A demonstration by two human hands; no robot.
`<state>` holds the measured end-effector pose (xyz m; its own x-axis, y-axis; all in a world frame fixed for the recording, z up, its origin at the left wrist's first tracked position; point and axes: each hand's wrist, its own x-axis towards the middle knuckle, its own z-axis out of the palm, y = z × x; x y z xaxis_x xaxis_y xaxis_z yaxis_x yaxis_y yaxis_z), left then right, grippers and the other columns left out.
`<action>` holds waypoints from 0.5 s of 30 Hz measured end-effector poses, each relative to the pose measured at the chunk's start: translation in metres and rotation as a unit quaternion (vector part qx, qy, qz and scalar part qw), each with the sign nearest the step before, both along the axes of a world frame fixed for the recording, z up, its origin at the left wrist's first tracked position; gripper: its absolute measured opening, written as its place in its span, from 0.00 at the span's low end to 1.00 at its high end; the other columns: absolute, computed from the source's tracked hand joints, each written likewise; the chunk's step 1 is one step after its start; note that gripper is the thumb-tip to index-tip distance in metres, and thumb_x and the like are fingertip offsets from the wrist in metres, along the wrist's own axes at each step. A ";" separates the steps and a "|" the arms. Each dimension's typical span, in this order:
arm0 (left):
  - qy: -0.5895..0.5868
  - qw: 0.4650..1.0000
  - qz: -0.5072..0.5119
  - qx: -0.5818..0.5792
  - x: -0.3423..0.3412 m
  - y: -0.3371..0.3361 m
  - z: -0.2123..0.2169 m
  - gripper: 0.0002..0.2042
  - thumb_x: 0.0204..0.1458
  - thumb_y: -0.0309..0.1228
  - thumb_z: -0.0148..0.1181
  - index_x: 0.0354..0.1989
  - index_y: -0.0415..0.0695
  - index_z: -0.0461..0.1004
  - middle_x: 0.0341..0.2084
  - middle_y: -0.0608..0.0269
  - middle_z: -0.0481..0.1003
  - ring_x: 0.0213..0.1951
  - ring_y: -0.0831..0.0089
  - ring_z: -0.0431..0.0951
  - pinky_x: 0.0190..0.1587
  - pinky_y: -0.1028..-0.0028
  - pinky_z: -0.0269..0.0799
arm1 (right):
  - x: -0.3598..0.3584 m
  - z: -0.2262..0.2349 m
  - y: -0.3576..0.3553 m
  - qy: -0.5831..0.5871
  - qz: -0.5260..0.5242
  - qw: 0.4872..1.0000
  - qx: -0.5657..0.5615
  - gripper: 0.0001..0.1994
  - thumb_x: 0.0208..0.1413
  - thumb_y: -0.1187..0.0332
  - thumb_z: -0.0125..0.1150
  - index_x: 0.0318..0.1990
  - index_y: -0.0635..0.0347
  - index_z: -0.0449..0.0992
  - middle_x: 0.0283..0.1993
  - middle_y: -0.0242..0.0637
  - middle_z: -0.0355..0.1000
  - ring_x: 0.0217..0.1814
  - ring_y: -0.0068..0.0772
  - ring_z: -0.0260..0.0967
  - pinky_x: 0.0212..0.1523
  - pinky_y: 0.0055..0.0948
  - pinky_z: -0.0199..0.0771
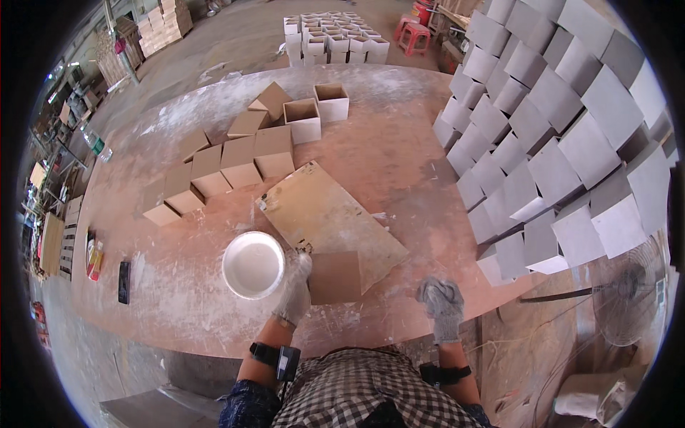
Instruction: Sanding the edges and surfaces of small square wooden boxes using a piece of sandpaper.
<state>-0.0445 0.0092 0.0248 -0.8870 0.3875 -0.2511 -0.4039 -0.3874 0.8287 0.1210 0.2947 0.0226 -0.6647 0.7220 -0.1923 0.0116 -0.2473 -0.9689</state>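
Observation:
My left hand [294, 294], in a pale work glove, is closed on the left side of a brown cardboard-coloured box [337, 278]. The box sits over the near corner of a flat, stained tan board [317, 207]. Just left of that hand stands a round white tub [253, 265] with white stuff inside. My right hand [442, 308], gloved in grey, is closed above the table's near edge, to the right of the board. A grey lump shows at its fingers; I cannot tell whether it is a wad or the glove itself.
Several brown boxes [239, 160] stand in a slanting row beyond the tub, with two white-sided open boxes [332, 102] behind. White boxes rise in a tall stack [528, 143] at right. A fan [622, 296] is below it. A phone [124, 282] lies at left.

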 end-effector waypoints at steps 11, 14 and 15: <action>0.182 0.957 -0.182 -0.136 0.032 -0.043 -0.057 0.24 0.59 0.30 0.60 0.63 0.36 0.66 0.56 0.55 0.73 0.53 0.72 0.74 0.53 0.69 0.74 | -0.018 0.003 -0.007 -0.039 0.101 0.994 0.029 0.12 0.55 0.75 0.63 0.46 0.63 0.71 0.36 0.38 0.75 0.27 0.25 0.69 0.25 0.21 0.69; 0.001 0.982 -0.186 -0.035 0.025 -0.031 -0.066 0.22 0.58 0.30 0.63 0.60 0.38 0.69 0.50 0.58 0.76 0.49 0.72 0.75 0.50 0.71 0.73 | -0.028 0.015 -0.015 -0.002 0.161 0.982 -0.096 0.12 0.56 0.71 0.62 0.47 0.63 0.73 0.38 0.39 0.75 0.30 0.30 0.73 0.29 0.24 0.73; -0.033 0.983 -0.176 -0.037 0.026 -0.025 -0.062 0.21 0.57 0.32 0.64 0.59 0.39 0.70 0.48 0.60 0.77 0.48 0.72 0.75 0.50 0.71 0.73 | -0.031 0.018 -0.017 0.039 0.195 0.966 -0.164 0.13 0.56 0.69 0.61 0.47 0.63 0.73 0.39 0.39 0.75 0.31 0.32 0.74 0.30 0.26 0.74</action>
